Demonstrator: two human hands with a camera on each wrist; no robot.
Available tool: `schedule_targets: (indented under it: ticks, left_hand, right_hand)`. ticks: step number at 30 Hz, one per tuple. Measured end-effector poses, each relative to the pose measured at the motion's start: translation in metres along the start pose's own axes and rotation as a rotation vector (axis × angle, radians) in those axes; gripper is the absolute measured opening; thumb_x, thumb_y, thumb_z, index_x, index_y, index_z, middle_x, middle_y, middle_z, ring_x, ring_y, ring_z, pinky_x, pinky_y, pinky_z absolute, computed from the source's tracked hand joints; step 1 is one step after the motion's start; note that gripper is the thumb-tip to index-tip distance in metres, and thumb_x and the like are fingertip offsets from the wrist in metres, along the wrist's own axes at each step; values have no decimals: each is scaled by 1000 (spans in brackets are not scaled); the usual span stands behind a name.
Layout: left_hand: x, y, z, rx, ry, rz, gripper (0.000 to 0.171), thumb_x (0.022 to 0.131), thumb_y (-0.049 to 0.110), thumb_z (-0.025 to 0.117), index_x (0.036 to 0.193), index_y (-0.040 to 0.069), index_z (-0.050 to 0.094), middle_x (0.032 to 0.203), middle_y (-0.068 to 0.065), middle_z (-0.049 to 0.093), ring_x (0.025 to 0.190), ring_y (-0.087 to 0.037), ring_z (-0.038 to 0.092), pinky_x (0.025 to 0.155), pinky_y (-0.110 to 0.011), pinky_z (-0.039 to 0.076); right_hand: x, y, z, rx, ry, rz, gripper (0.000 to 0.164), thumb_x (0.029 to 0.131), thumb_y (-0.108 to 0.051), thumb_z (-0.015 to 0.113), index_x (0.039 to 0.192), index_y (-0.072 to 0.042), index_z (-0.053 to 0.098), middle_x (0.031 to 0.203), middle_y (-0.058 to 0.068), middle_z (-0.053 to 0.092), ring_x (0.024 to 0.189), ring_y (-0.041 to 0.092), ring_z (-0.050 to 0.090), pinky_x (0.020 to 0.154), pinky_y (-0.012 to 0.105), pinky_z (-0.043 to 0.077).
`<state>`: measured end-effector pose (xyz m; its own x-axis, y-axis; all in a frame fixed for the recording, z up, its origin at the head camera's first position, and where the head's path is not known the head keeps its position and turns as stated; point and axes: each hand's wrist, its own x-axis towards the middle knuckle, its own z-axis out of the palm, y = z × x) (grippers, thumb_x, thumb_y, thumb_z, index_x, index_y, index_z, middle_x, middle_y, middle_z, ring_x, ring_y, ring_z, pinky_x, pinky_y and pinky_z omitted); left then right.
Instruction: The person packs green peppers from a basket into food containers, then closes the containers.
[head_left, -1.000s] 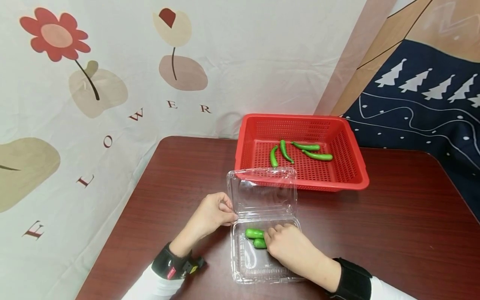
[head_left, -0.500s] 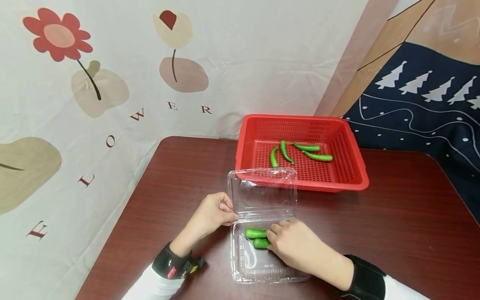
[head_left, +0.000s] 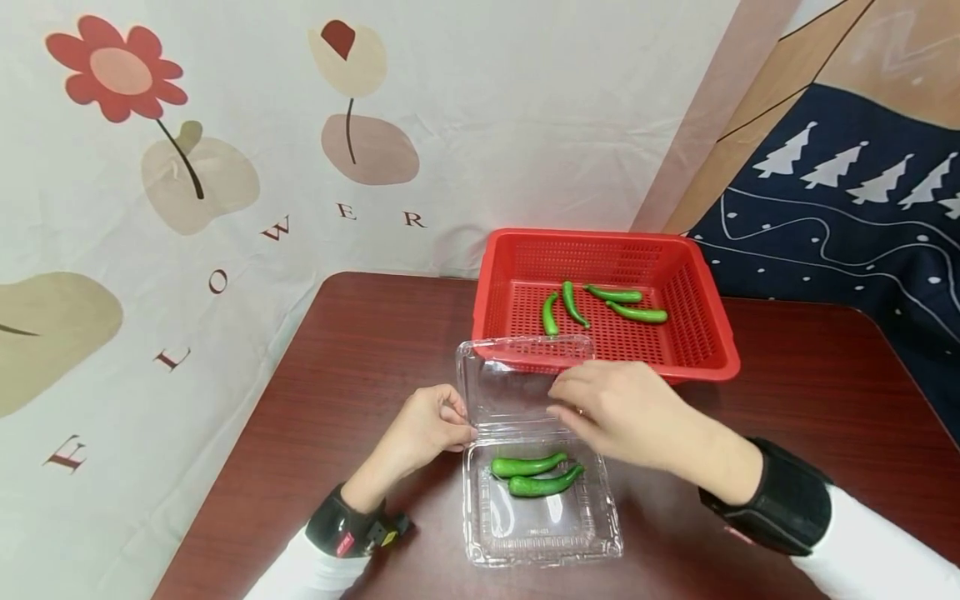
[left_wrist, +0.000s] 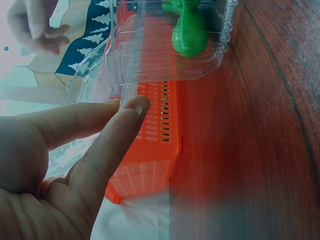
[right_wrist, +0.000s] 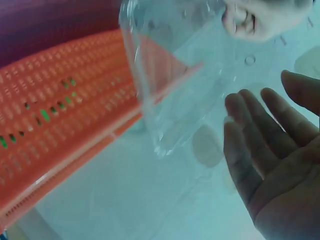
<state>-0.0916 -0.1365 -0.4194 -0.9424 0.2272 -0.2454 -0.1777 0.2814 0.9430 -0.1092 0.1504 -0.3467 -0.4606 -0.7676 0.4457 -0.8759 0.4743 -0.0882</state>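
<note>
A clear plastic clamshell container (head_left: 551,546) lies on the table with its lid (head_left: 506,400) raised at the back. Two green chili peppers, an upper one (head_left: 525,467) and a lower one (head_left: 543,485), rest side by side in its base. My left hand (head_left: 429,423) pinches the container's left edge at the hinge between thumb and forefinger, as the left wrist view shows with the thumb (left_wrist: 112,137). Over the lid's right side is my right hand (head_left: 626,408), its fingers (right_wrist: 280,132) loosely extended and holding nothing.
Behind the container stands a red perforated basket (head_left: 708,354) with several green chili peppers (head_left: 636,313) inside. The raised lid overlaps its front wall in the head view. A patterned cloth (head_left: 450,100) hangs behind the brown table (head_left: 352,350).
My right hand has let go of the lower pepper in the container and moved up and right toward the basket. Both peppers now show whole. My left hand has stayed at the hinge.
</note>
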Motion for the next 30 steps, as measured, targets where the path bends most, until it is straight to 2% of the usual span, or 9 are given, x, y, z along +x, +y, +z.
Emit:
schedule_targets:
  ticks: [6,14,18,22,25,30]
  left_hand:
    - [0,-1,-1,19,9,1,24,82,-9,80,92,-4,59,82,-15,77,71,-19,74,68,-36,67]
    - [1,-2,-1,13,-1,-1,23,82,-10,79,92,-4,58,81,-14,76,72,-19,74,68,-34,67]
    - [1,-3,-1,15,-3,-8,23,83,-10,79,92,-4,58,82,-14,76,71,-18,74,68,-35,67]
    - [1,-4,0,7,-7,-10,24,83,-10,79,93,-5,58,83,-16,76,72,-19,74,70,-37,67]
    - [2,-4,0,7,-5,-10,24,83,-10,79,93,-4,58,82,-16,76,72,-19,74,69,-37,67]
    - [4,-3,-2,27,2,-14,24,82,-9,80,92,-3,59,81,-13,76,70,-18,74,68,-35,67]
  right_hand:
    - [17,23,-17,70,-70,168,23,87,-26,86,105,-13,80,97,-2,77,88,13,71,76,38,65]
    - [41,59,-27,103,-112,318,27,90,-23,84,112,-9,78,97,3,77,81,19,69,77,43,65]
    - [51,78,-28,102,-134,383,26,92,-23,80,114,-9,79,97,4,77,83,21,70,82,47,64]
    - [61,99,-27,108,-165,449,25,96,-23,76,116,-9,78,98,5,77,84,22,67,82,45,62]
    - [68,113,-27,121,-184,495,25,99,-23,73,119,-9,77,102,7,77,90,23,68,86,47,60]
    - [80,139,-22,123,-191,514,26,102,-23,68,120,-6,76,108,12,76,97,28,68,89,49,58]
